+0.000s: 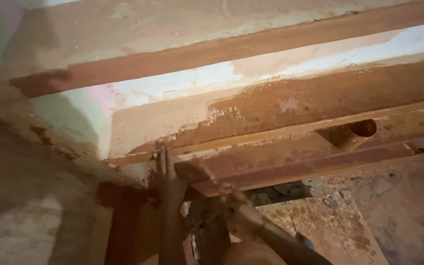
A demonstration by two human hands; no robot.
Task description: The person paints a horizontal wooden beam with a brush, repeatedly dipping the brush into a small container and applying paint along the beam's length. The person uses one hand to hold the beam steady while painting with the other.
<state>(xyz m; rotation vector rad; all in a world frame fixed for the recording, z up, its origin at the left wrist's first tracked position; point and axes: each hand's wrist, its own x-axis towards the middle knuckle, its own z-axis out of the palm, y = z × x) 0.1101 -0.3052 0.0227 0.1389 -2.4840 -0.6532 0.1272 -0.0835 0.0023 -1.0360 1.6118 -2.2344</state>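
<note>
Rusty, rough metal beam (280, 162) — patchy, matt plaster wall (20, 211) beside it

Overhead we find a long rusty steel beam (290, 162) running left to right, a short round pipe stub (357, 132) set in its right part. Above it lies a plastered concrete lintel (251, 105). Our left hand (169, 179) touches the beam's left end; our right hand (231, 196) is just beside it, rightward.

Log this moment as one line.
left hand: flat, fingers up against rusty steel beam | right hand: raised at beam underside, grip blurred | short pipe: set in beam, untouched
</note>
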